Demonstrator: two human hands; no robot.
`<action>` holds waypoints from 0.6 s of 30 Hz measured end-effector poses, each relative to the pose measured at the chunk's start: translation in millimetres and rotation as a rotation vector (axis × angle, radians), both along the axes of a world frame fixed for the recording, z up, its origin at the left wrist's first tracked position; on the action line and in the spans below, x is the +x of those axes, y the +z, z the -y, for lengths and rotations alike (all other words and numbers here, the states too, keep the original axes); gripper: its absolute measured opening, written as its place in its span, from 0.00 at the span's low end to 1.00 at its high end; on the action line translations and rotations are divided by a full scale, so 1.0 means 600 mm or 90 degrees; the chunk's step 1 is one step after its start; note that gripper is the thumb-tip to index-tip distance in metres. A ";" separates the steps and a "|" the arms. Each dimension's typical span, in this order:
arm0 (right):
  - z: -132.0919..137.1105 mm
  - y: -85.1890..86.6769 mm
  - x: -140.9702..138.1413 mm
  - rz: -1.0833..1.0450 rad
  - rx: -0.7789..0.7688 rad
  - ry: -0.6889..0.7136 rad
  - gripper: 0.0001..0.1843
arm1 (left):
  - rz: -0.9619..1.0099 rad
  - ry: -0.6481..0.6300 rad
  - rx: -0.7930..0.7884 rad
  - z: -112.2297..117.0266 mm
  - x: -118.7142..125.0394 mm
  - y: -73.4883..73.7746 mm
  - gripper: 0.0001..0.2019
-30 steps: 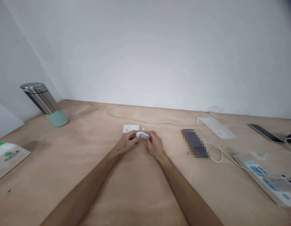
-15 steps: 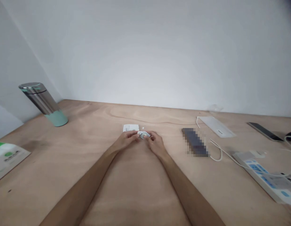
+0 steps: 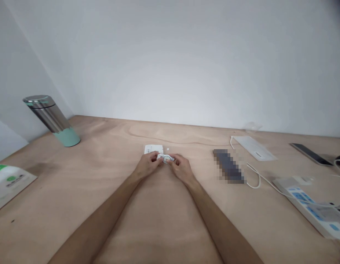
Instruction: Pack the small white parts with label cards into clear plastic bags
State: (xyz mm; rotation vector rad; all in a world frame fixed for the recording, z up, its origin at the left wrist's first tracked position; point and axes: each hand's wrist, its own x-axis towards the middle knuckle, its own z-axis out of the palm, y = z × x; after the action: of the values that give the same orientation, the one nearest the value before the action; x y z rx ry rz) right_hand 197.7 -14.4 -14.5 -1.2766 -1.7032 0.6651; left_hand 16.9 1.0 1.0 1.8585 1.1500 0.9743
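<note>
Two hands, left hand, right hand, white coil between fingertips, maybe cable

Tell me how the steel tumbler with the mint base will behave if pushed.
The steel tumbler would probably tip if pushed high: it is tall on a narrow mint-green base. Once down, its round body would likely roll. The polished metal may feel slippery.

The small white thing is partly hidden by my fingers, too small to tell; dark block pixelated; power strip and packet cut off at the edges.
</note>
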 end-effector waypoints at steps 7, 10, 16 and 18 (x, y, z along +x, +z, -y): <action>0.000 -0.002 0.001 0.009 0.000 -0.021 0.15 | -0.135 0.043 0.108 0.003 0.001 0.000 0.11; -0.002 -0.006 0.002 -0.007 -0.012 -0.032 0.15 | -0.186 0.055 0.165 0.011 0.005 0.001 0.08; -0.003 -0.006 0.002 -0.041 -0.014 -0.042 0.13 | -0.241 0.057 0.187 0.020 0.011 0.002 0.12; -0.003 -0.005 0.001 -0.037 0.026 -0.049 0.13 | -0.243 0.058 0.184 0.019 0.012 0.003 0.13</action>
State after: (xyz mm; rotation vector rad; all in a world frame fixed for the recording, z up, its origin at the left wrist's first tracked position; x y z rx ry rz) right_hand 198.5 -12.5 -17.7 -1.2752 -1.6050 0.6135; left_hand 24.2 -10.7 2.5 2.3143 1.3828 0.8953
